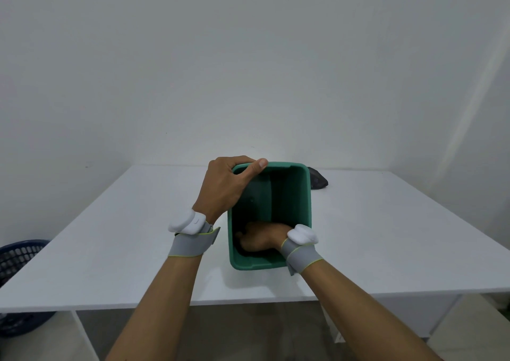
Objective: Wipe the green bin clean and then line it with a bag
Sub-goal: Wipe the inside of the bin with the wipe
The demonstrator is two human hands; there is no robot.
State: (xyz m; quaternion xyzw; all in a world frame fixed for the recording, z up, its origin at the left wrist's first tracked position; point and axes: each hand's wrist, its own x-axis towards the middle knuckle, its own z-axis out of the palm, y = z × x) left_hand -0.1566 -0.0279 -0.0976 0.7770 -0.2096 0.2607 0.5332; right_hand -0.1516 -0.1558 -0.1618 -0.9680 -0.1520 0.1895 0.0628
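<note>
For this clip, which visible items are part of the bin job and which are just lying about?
In use: green bin; left hand gripping its rim; right hand inside it; dark bundle behind, possibly the bag.
Lying about: blue basket on the floor; white table.

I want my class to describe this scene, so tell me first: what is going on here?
A person stands at a white table working on a green bin. The left hand grips the bin's far left corner to steady it. The right hand reaches down inside, near the bottom; whether it holds a cloth cannot be seen. A dark bundle lies behind the bin. No bag lines the bin yet.
</note>
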